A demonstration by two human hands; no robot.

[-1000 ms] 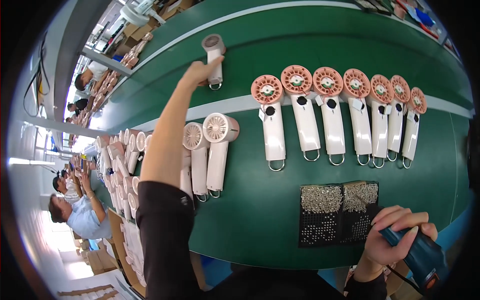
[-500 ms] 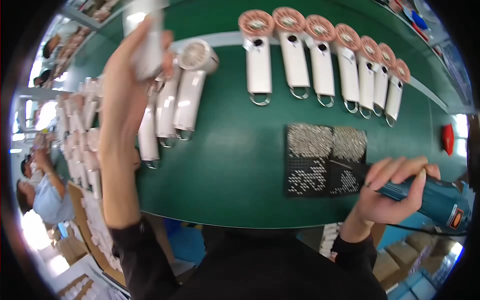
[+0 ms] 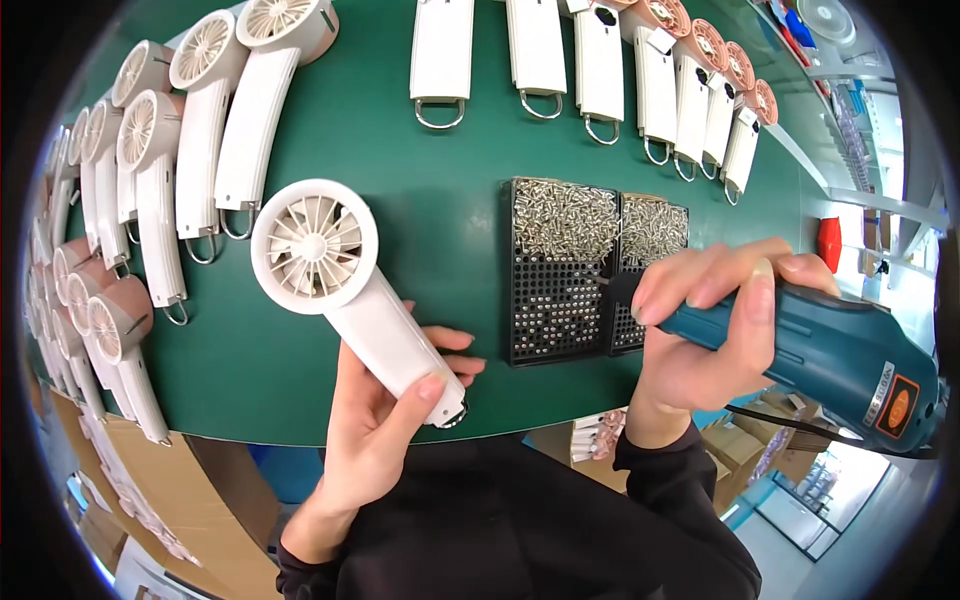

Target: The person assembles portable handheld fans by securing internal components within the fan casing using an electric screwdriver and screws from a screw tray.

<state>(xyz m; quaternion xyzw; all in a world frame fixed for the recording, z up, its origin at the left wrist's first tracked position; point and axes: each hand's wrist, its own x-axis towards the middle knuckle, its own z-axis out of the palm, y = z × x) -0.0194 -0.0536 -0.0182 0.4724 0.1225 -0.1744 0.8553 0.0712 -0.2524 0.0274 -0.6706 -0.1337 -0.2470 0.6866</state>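
Note:
My left hand (image 3: 375,430) grips the lower handle of a white handheld fan (image 3: 390,335), thumb on top and fingers beneath. The fan's round slotted head points up and to the left, just above the green table. My right hand (image 3: 715,320) is wrapped round a teal electric screwdriver (image 3: 800,350), whose dark front end points left. Its tip reaches over a black screw tray (image 3: 560,355) with two sections. Loose silver screws (image 3: 565,220) heap in the far half of the tray, and others stand in rows of holes nearer me.
Several white fans (image 3: 255,120) lie in rows at the left. Along the far right, more fans with pink heads (image 3: 655,90) lie with metal loops toward me. A red object (image 3: 829,244) sits near the right edge. Cardboard boxes (image 3: 220,490) stand below the table.
My left hand has come down from the far left and toward me, bringing a white fan over the near table. My right hand keeps its grip on the screwdriver. The view has shifted.

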